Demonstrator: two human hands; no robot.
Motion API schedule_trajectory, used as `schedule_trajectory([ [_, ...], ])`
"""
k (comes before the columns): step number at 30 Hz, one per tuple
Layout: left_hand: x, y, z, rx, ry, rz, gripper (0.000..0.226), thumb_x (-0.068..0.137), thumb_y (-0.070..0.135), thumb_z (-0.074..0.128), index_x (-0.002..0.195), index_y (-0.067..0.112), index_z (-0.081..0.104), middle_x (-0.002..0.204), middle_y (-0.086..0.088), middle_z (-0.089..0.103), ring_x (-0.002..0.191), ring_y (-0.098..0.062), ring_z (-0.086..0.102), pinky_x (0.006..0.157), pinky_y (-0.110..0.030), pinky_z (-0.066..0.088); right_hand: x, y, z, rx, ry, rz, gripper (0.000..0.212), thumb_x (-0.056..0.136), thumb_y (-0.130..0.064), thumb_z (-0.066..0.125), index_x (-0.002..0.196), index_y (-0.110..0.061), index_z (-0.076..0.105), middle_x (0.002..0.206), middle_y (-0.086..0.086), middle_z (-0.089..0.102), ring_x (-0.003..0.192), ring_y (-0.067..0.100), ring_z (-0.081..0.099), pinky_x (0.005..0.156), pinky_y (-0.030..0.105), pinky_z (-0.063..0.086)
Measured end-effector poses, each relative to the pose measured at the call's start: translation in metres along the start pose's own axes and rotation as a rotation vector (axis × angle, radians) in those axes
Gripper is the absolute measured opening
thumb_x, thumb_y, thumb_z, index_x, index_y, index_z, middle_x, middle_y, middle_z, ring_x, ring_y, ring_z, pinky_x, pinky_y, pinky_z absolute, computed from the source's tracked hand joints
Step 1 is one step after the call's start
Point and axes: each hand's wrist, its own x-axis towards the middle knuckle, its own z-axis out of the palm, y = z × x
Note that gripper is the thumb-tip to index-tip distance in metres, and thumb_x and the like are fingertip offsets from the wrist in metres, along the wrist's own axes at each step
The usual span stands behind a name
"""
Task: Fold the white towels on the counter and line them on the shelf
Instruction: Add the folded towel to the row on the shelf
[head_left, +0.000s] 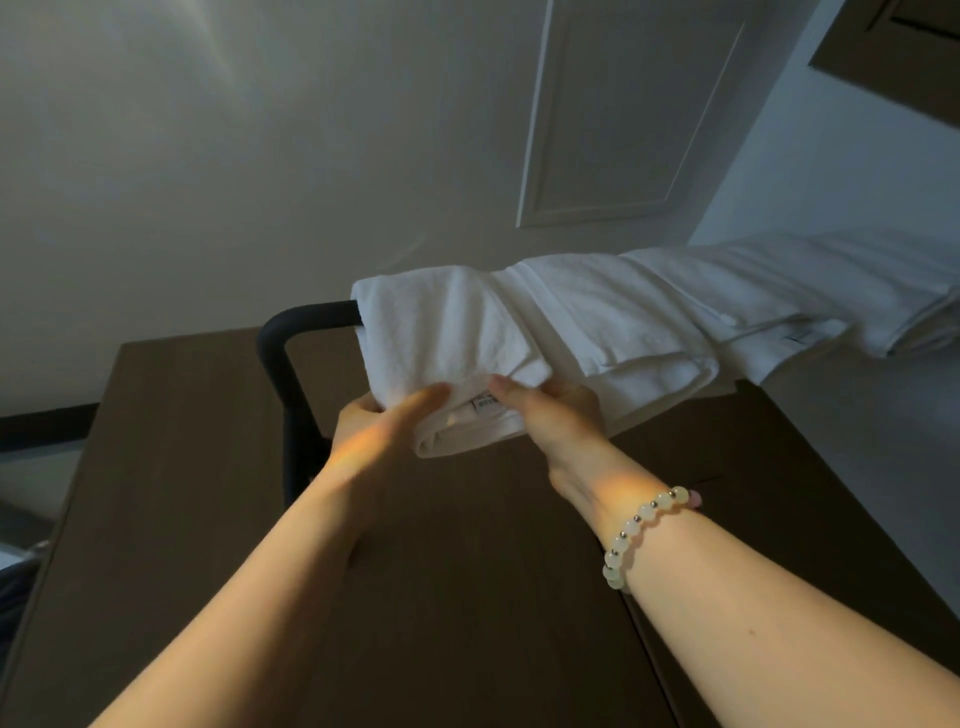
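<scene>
Folded white towel (457, 358), centre of frame, draped on a black rail (291, 332) at the left end of a row of folded towels (675, 306) above the brown tabletop (467, 571); left hand (374, 426) and right hand (561, 410) each grip clenched on its near edge.

towels (597, 317) all plain white, one with a small grey-printed tag (484, 403), desk (467, 597) dark brown woodgrain, rail (283, 353) black, bracelet (641, 525) pale green beads with silver spacers
</scene>
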Motion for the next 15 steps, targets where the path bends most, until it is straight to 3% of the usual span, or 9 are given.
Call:
schedule_trajectory([
  [2, -0.004, -0.004, 0.002, -0.003, -0.012, -0.009, 0.042, 0.079, 0.030, 0.070, 0.116, 0.014, 0.058, 0.104, -0.007, 0.068, 0.091, -0.022, 0.067, 0.074, -0.031, 0.055, -0.001, 0.002, 0.000, -0.047, 0.007, -0.007, 0.020, 0.078, -0.021, 0.076, 0.066, -0.015, 0.062, 0.068, -0.003, 0.062, 0.063, 0.004, 0.056, 0.046, 0.004, 0.041],
  [6, -0.008, 0.001, 0.005, 0.039, 0.021, 0.027, 0.035, 0.087, 0.033, 0.060, 0.118, 0.017, 0.053, 0.098, -0.001, 0.064, 0.081, -0.013, 0.063, 0.055, -0.017, 0.047, -0.008, -0.010, 0.004, -0.149, 0.022, -0.033, 0.019, 0.078, -0.027, 0.075, 0.070, -0.017, 0.062, 0.082, 0.003, 0.067, 0.081, 0.016, 0.063, 0.066, 0.021, 0.046],
  [8, -0.010, 0.006, 0.010, 0.050, 0.059, 0.027, 0.040, 0.088, 0.038, 0.058, 0.121, 0.016, 0.053, 0.102, -0.002, 0.064, 0.082, -0.012, 0.061, 0.059, -0.020, 0.046, -0.009, -0.019, 0.005, -0.158, 0.019, -0.012, 0.017, 0.080, -0.028, 0.073, 0.088, -0.015, 0.067, 0.095, 0.003, 0.066, 0.091, 0.017, 0.060, 0.076, 0.026, 0.044],
  [9, -0.013, 0.009, 0.013, 0.053, 0.077, 0.013, 0.046, 0.087, 0.043, 0.057, 0.123, 0.014, 0.054, 0.108, -0.006, 0.064, 0.086, -0.016, 0.062, 0.066, -0.025, 0.049, -0.012, -0.024, 0.005, -0.157, 0.011, 0.010, 0.026, 0.081, -0.028, 0.072, 0.101, -0.013, 0.066, 0.101, 0.002, 0.064, 0.095, 0.017, 0.058, 0.080, 0.027, 0.043],
  [12, -0.025, 0.013, 0.016, 0.069, 0.087, -0.069, 0.063, 0.086, 0.056, 0.051, 0.129, 0.010, 0.053, 0.127, -0.017, 0.058, 0.115, -0.032, 0.056, 0.097, -0.043, 0.044, -0.023, -0.035, 0.002, -0.194, 0.010, 0.075, 0.046, 0.082, -0.030, 0.070, 0.122, -0.009, 0.059, 0.118, 0.006, 0.062, 0.110, 0.023, 0.057, 0.088, 0.027, 0.043],
  [13, -0.031, 0.013, 0.017, 0.094, 0.084, -0.100, 0.066, 0.086, 0.059, 0.048, 0.131, 0.010, 0.052, 0.130, -0.016, 0.056, 0.117, -0.033, 0.055, 0.100, -0.044, 0.042, -0.028, -0.037, 0.000, -0.210, 0.009, 0.088, 0.047, 0.082, -0.031, 0.070, 0.122, -0.008, 0.059, 0.119, 0.006, 0.062, 0.111, 0.023, 0.057, 0.087, 0.025, 0.042],
  [15, -0.050, 0.008, 0.017, 0.166, 0.085, -0.170, 0.069, 0.088, 0.062, 0.041, 0.131, 0.009, 0.050, 0.129, -0.011, 0.055, 0.098, -0.029, 0.061, 0.090, -0.040, 0.045, -0.045, -0.038, -0.006, -0.214, 0.002, 0.103, 0.051, 0.080, -0.036, 0.072, 0.120, -0.008, 0.059, 0.116, 0.003, 0.062, 0.108, 0.020, 0.058, 0.091, 0.025, 0.044],
])
